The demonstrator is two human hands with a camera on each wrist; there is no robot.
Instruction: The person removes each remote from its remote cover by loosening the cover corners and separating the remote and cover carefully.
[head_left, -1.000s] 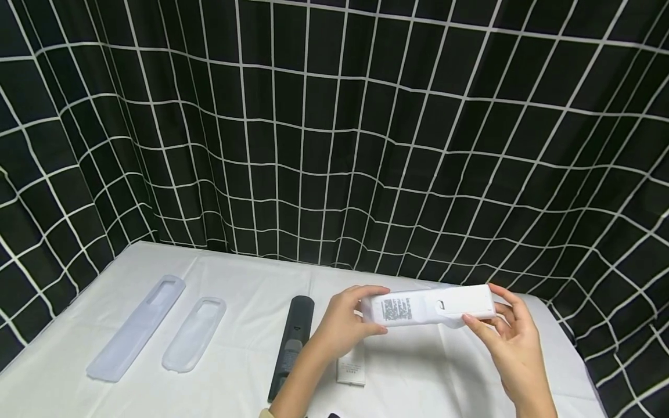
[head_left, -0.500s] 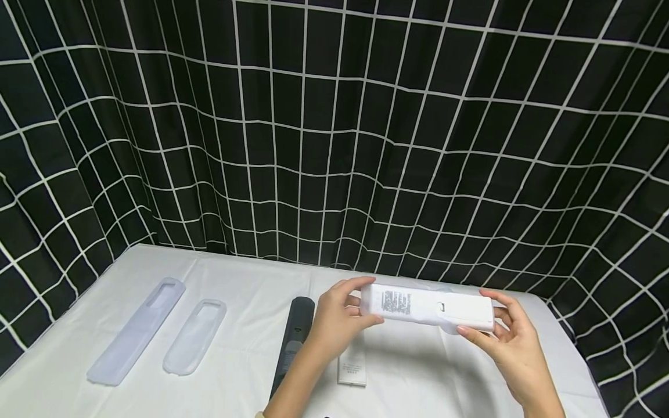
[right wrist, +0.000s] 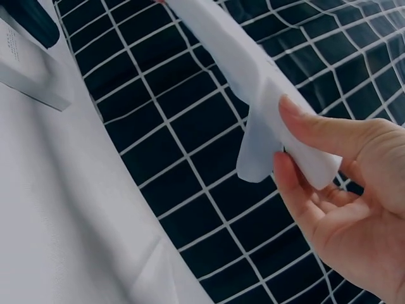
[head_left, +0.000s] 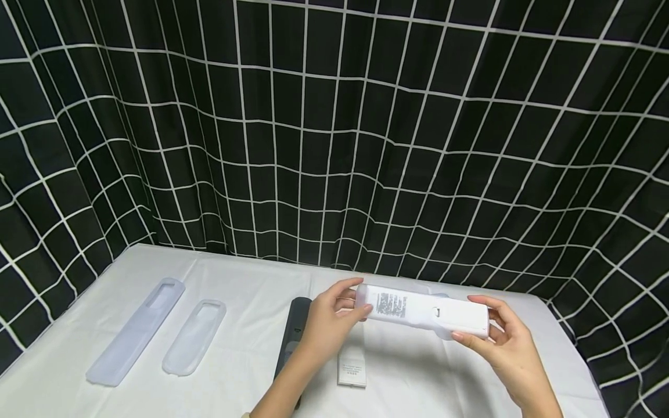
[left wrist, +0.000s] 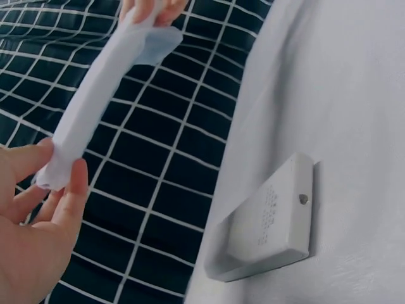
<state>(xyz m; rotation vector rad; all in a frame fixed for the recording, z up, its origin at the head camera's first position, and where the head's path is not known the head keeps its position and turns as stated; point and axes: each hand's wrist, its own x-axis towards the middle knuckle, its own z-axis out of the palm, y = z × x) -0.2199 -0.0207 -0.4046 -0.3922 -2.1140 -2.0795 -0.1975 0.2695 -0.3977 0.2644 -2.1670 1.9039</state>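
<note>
A white remote control [head_left: 418, 306], printed label up, is held level above the table between both hands. Its left part sits inside a translucent silicone sleeve [right wrist: 258, 149], whose loose flap hangs below the remote in the right wrist view. My left hand [head_left: 325, 325] pinches the sleeved left end, thumb on the near side and fingers behind. The bare right end is gripped by my right hand [head_left: 509, 354] between thumb and fingers. Partly under the left forearm lies a dark remote [head_left: 297, 316]. A smaller white remote-like block [head_left: 352, 367] with fine print rests below the held one.
Two more translucent sleeves, a long one [head_left: 136, 332] and a shorter one [head_left: 194, 338], lie on the left of the white-covered table [head_left: 245, 290]. A black curtain with a white grid [head_left: 334, 145] surrounds the table's back and sides.
Both hands have shifted slightly left with the remote, and its right end has dipped. The left thumb has come up onto the label side of the sleeved end.
</note>
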